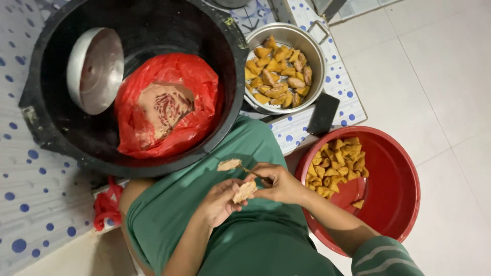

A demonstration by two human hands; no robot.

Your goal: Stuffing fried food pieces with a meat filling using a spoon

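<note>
Head view: the person's left hand (221, 200) is cupping a small, pale-brown fried tofu piece (245, 191) in curled fingers over a green-clothed lap, while the right hand (279, 183) is pinching the handle of a thin spoon (240, 167), which is carrying a dab of beige filling paste at its tip just above the piece. Both hands are closed on what they carry. A large black plastic basin (51, 128) is holding a red plastic bag of beige paste (166, 105) beside an upturned round metal bowl (95, 70). A steel pot with 2 handles (314, 61) is holding a heap of golden pieces, apparently the finished ones, and a red plastic tub (394, 189) on the white tiled floor is holding a smaller heap, apparently the ones waiting. Judging by these 2 heaps and the bag's ample paste, the filling work is probably past halfway, with a fair batch left.
</note>
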